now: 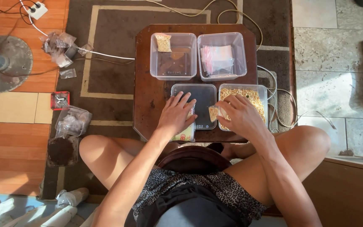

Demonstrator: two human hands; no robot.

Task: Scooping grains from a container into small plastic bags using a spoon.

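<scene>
My left hand [175, 114] lies fingers spread on the near left corner of a dark digital scale [201, 97], resting over a yellow-green packet [184, 134] at the table's front edge. My right hand [236, 112] pinches a small clear bag of pale grains [214, 112] between the scale and a clear tub of the same loose grains [255, 94]. At the back of the small dark wooden table [145, 84] stand two clear tubs: the left one [173, 63] holds one filled bag [163, 42], the right one [222, 56] holds empty clear bags.
My bare knees flank the table at the front. On the rug and floor to the left lie loose plastic bags [59, 46], a small red box [60, 100], a bagged bundle [73, 122] and a dark tub [61, 150]. A fan base [5, 63] and cables sit far left.
</scene>
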